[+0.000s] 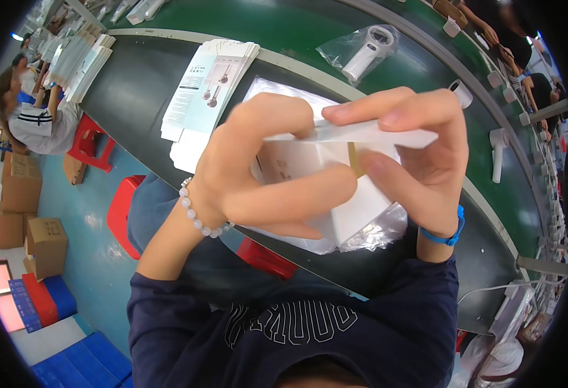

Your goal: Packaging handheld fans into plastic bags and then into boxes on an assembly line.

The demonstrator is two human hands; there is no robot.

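Between my two hands, above the dark bench, is a small white carton with its flaps folded up and its inside partly showing. My left hand, with a bead bracelet at the wrist, curls around the carton's left side, its forefinger across the front. My right hand, with a blue wristband, pinches the upper flap between thumb and fingers. A yellowish strip shows on the carton by the right thumb. Clear plastic bags lie beneath the hands. My fingers hide part of the carton.
Flat printed cartons lie stacked on the bench to the left. Across it, a bagged white device with a round head rests on the green belt, with another white device farther right. Red stools and co-workers are nearby.
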